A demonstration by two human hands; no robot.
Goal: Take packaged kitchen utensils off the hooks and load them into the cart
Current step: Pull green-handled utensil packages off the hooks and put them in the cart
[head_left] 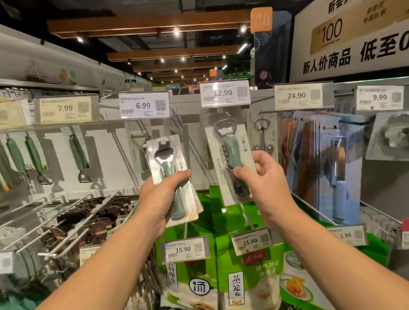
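My left hand [161, 199] grips a small stack of carded bottle openers [167, 156] with green handles, held free of the rack in front of the 6.99 tag. My right hand [263, 174] pinches the lower part of another carded green bottle opener with corkscrew [231, 152], which hangs under the 12.90 price tag [224, 93]; its top seems still at the hook, though the hook end is hidden. The cart is out of view.
Peelers [80, 155] with green handles hang at left, a metal corkscrew pack [263, 133] right of my right hand, blue packs [325, 162] further right. Bare hook prongs [54, 221] jut out at lower left. Green bags [249, 276] hang below.
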